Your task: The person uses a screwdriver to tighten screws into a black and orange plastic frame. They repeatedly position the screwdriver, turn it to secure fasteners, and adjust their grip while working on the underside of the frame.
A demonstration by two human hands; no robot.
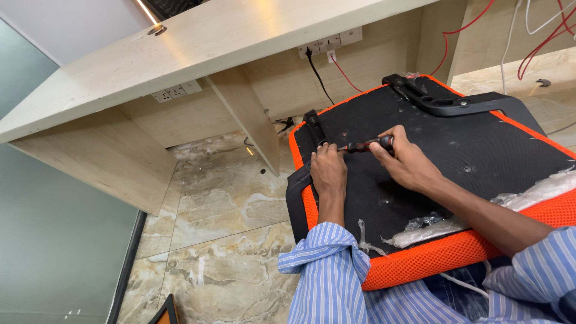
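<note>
The seat lies upturned across the lap, below the desk. On the seat's near-left corner, the right hand grips a screwdriver; the left hand braces its tip, fingers curled. The seat looks stiff and bulky, best held by its orange rim.

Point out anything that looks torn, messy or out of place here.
Torn clear plastic wrap lies crumpled along the upturned orange chair seat's near edge, shreds hanging off. Red wires dangle loose behind.
</note>
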